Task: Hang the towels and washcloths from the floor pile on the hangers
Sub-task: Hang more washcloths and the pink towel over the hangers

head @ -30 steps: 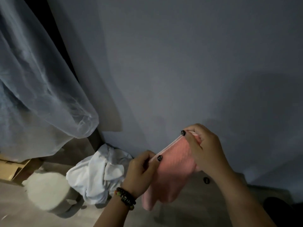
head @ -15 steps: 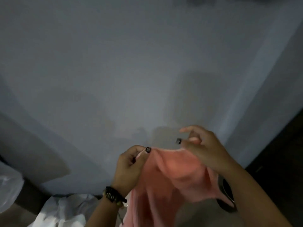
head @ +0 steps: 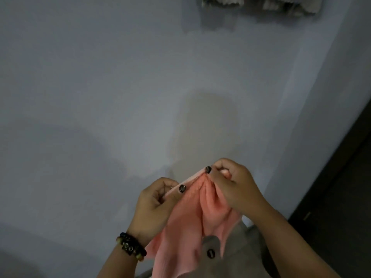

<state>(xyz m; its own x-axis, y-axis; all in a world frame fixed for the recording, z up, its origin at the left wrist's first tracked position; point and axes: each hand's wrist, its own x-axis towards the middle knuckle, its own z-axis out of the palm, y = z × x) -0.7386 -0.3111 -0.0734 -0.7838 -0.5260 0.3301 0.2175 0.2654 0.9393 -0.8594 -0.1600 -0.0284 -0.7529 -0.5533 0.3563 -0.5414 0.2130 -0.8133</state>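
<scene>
Washcloth pinched by its top hem, ready to hang

Cloth like this pink washcloth looks light, soft and limp; it should bunch and sag wherever it is not held, so the bound top edge and its corners are the sensible places to grip. It hangs in front of the wall, held up at chest level between both hands, its lower part draping in folds toward the person's body. The left hand has its thumb and forefinger closed tight on the hem, other fingers curled in. The right hand pinches the same hem just beside it, fingers likewise closed. Pale towels already hang well above.
</scene>
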